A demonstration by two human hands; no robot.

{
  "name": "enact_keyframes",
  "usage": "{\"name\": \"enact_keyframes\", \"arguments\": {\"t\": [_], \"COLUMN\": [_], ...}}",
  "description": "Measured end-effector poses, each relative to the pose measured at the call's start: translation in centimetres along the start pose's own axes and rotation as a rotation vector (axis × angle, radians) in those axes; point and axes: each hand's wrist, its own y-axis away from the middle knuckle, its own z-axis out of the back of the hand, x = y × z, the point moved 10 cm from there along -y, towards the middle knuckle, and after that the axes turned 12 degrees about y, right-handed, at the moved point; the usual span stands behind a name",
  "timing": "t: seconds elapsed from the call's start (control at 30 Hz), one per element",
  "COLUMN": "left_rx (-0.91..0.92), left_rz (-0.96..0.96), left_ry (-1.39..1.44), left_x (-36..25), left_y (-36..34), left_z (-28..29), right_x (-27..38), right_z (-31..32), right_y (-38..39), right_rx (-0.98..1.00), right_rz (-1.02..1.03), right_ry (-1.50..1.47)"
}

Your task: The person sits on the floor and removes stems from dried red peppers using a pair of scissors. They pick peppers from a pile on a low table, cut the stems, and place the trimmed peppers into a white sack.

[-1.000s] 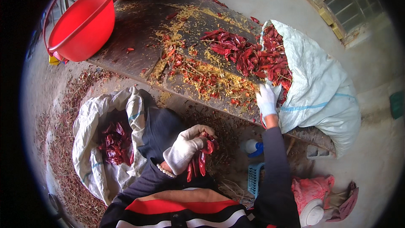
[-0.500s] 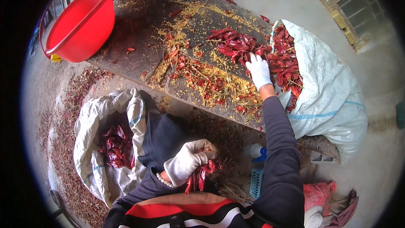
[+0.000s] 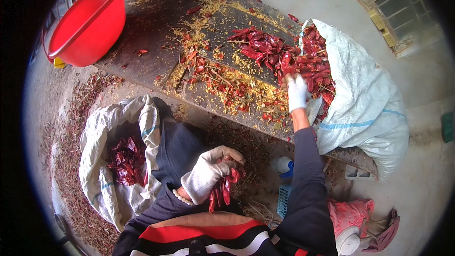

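Several dried red chili peppers dangle from my left hand, which is closed around them in a white glove above my lap. My right hand, also gloved, reaches over the table with its fingers pinched on a dried chili; the fingertips are slightly blurred. Around it a heap of dried chilies spreads on the table and runs into the mouth of a large white woven sack lying on its side. Another white woven sack stands open by my left leg, with chilies inside.
Yellow seeds and chili scraps litter the dark table. A red plastic basin sits at its left end. Chili stems cover the floor at left. A blue basket and a pink cloth are low on the right.
My right hand has drawn nearer and a little right, and its fingers have curled in onto a chili. The left hand still holds its bunch, nearly in place. The view has shifted slightly.
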Motion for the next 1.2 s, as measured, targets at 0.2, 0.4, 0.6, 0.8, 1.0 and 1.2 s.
{"name": "enact_keyframes", "arguments": {"t": [0.2,0.4,0.6,0.8,1.0,1.2], "left_rx": [-0.096,-0.127,0.069,0.18,0.023,-0.07], "left_rz": [-0.188,-0.329,-0.363,-0.317,-0.275,-0.486], "left_ry": [-0.104,-0.148,-0.057,0.0,-0.133,-0.322], "left_x": [-0.7,-1.6,-1.4,-1.3,-1.3,-1.3], "left_y": [0.7,1.3,2.5,3.7,3.6,2.2], "left_z": [1.4,2.2,1.3,0.2,1.2,2.8], "right_x": [7.0,9.0,8.9,8.3,8.7,17.6], "right_z": [-3.9,-6.4,-7.8,-8.7,-8.2,-4.8], "right_y": [13.5,23.6,28.0,30.2,29.2,28.7], "right_rx": [0.332,0.665,0.779,0.97,0.806,0.433], "right_rz": [-0.067,-0.199,-0.136,-0.183,0.09,0.62], "right_ry": [0.036,-0.208,-0.027,-0.082,0.176,0.324]}}
